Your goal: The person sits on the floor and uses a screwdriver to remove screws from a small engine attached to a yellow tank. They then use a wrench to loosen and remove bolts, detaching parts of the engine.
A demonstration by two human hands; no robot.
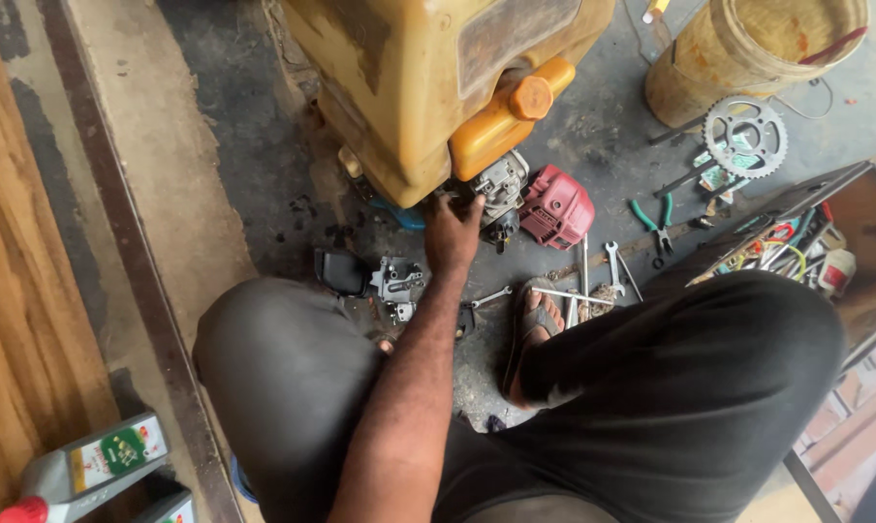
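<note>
Head view: one hand [453, 230] at grimy yellow engine housing [409, 87].
Fingers curled against grey metal carburettor [498, 184]; grip uncertain; which hand, unclear.

At bottom left we see a grey oil bottle [81, 468] with a red cap and a green-and-white label [118, 453]; beside it, a second labelled bottle [172, 508].

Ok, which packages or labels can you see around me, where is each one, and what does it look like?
Grey bottle: bottom left on the floor, red cap, label in white, green and orange.
Second container: just right of it, cut off by the picture's edge, label mostly white.
White bottle: far right in the toolbox, reddish band.
Worn label: on the yellow machine, faded rectangle, too scuffed to make out.
</note>
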